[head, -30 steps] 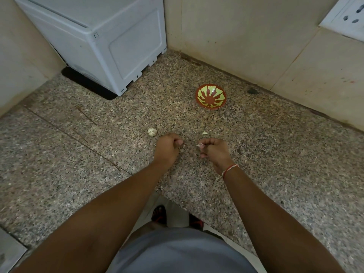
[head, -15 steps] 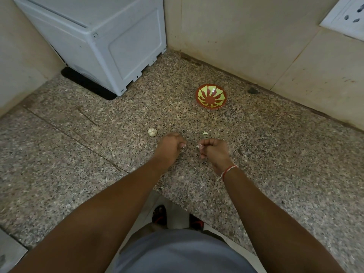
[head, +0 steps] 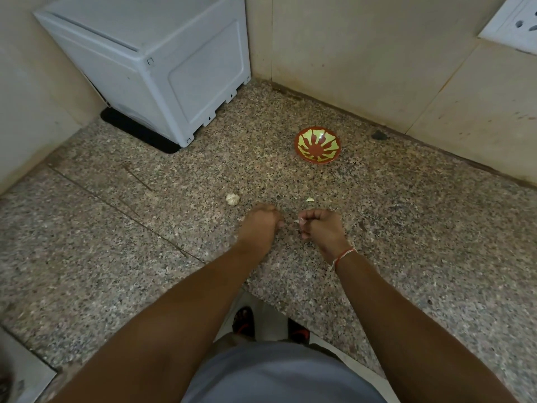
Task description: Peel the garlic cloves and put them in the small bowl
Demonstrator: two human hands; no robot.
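The small bowl (head: 317,148), red with a yellow pattern, stands on the granite counter (head: 406,228) beyond my hands and looks empty. A whitish garlic bulb (head: 232,198) lies to the left of my left hand. A small loose garlic piece (head: 310,199) lies between my hands and the bowl. My right hand (head: 324,229) pinches a garlic clove (head: 301,221), which shows white at its fingertips. Beside it, a small gap away, my left hand (head: 259,225) rests on the counter with its fingers curled, and nothing shows in it.
A white appliance (head: 162,68) stands at the back left corner. Tiled walls close the back and left sides, with a white wall socket (head: 511,21) at the upper right. The counter's front edge runs just below my forearms.
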